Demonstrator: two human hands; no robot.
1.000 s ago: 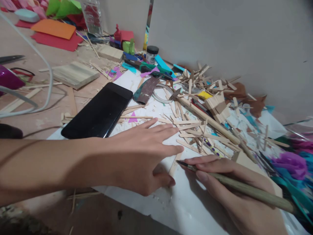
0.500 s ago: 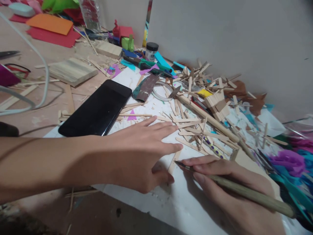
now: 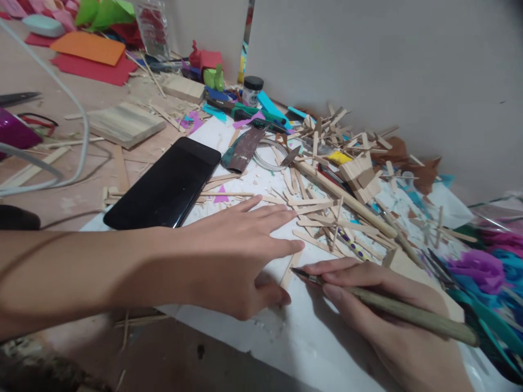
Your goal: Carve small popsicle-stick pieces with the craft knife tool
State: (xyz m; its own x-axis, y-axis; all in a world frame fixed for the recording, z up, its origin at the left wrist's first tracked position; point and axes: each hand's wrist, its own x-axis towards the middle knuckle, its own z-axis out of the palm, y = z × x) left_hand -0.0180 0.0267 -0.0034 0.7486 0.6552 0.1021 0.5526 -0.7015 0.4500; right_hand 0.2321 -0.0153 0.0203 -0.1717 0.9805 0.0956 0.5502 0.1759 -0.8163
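My left hand (image 3: 245, 256) reaches across the white paper with its fingers spread. Its index finger and thumb press down the two ends of a wooden craft stick (image 3: 287, 275), holding it against the paper. In my right hand (image 3: 392, 310) is a craft knife (image 3: 408, 313) with a long wooden handle, gripped like a pen. The dark tip of its blade touches the stick between my left thumb and index finger. Beyond my left fingers lies a pile of loose craft sticks (image 3: 322, 218).
A black phone (image 3: 167, 182) lies left of my left hand. A thick wooden rod (image 3: 347, 198), a roll of clear tape (image 3: 267, 155) and a lidded jar (image 3: 252, 91) are farther back. Scissors (image 3: 486, 321) lie at the right, and a white cable (image 3: 84, 130) loops at the left.
The view has shifted slightly. Both hands keep nearly the same pose, and the blade tip stays on the craft stick.
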